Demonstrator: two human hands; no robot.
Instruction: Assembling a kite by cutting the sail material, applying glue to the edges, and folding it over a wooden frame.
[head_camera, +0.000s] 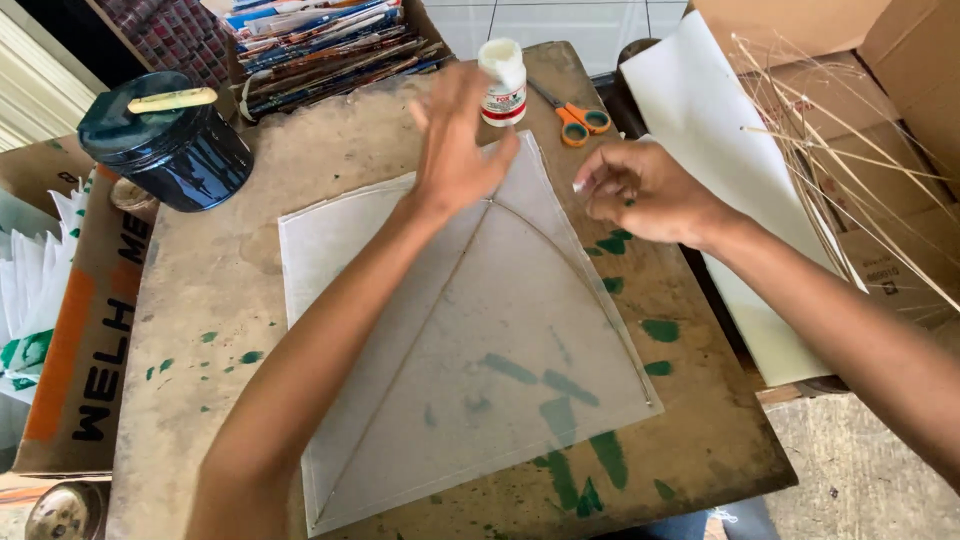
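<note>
Here — translucent kite sheet beneath left hand — right hand beside.

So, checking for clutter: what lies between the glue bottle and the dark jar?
Head view: only bare, stained tabletop lies between the glue bottle and the dark jar.

A kite sheet lies flat in the middle of the bench. At its far edge stands a glue bottle, with scissors just right of it. A lidded jar sits at the far left. Paper sheets and thin sticks lie right of the bench.
</note>
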